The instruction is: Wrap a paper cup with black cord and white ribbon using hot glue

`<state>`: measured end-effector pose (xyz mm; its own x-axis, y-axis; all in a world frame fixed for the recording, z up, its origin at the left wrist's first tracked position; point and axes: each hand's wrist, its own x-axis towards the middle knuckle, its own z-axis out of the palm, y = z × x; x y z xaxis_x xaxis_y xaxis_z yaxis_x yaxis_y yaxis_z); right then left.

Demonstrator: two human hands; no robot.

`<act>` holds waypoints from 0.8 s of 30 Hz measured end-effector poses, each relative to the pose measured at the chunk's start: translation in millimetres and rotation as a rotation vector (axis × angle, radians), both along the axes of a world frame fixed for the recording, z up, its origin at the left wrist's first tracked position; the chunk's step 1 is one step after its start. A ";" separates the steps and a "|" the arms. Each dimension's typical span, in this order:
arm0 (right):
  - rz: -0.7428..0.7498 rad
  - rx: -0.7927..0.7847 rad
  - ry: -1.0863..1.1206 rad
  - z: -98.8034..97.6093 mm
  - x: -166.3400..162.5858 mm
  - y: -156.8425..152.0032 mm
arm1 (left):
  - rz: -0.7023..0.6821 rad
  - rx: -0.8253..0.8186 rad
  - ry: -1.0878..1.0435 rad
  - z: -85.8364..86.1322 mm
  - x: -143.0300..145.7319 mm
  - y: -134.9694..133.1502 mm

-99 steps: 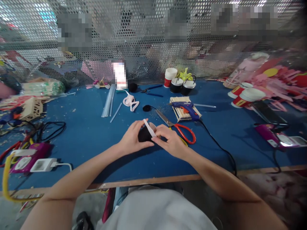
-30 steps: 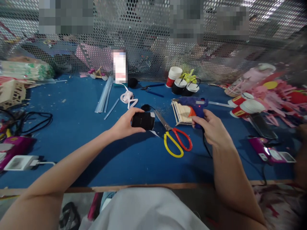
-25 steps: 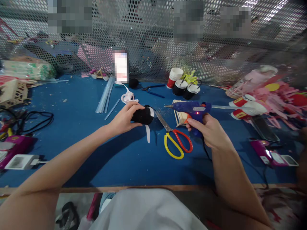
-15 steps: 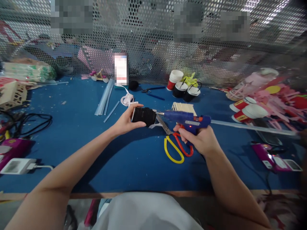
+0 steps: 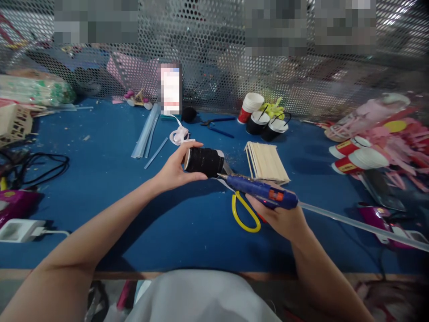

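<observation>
My left hand [image 5: 174, 169] grips a small black cup [image 5: 204, 161] lying on its side above the blue table [image 5: 110, 179]; a white ribbon strip [image 5: 221, 182] hangs from the cup's far end. My right hand [image 5: 280, 218] holds a blue glue gun [image 5: 259, 189] with a clear glue stick [image 5: 362, 226] trailing out of its back. The gun's nozzle points left and touches the lower right edge of the cup by the ribbon.
Yellow and red scissors [image 5: 241, 210] lie under the gun. A stack of wooden sticks [image 5: 267, 162] sits just behind. Paper cups [image 5: 351, 156], black cups [image 5: 266, 124], pliers [image 5: 216, 125], clear glue sticks [image 5: 147, 134], cables [image 5: 40, 163] and a perforated metal screen [image 5: 214, 67] surround the work spot.
My right hand picked the glue gun up off the wooden sticks and swung its nozzle to the cup. The left hand kept holding the cup, turning it slightly.
</observation>
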<state>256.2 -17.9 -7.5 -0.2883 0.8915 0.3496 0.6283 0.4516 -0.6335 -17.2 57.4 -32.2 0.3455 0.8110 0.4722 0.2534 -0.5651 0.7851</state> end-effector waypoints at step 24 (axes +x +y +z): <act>-0.007 0.145 -0.055 8.9 0.0 -2.0 | -0.029 0.133 0.018 1.1 -0.5 -0.7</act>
<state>256.2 -20.0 1.4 -0.3047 0.8348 0.4586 0.6633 0.5315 -0.5268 -17.7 56.7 -31.1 0.3778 0.7307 0.5686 0.2487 -0.6716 0.6979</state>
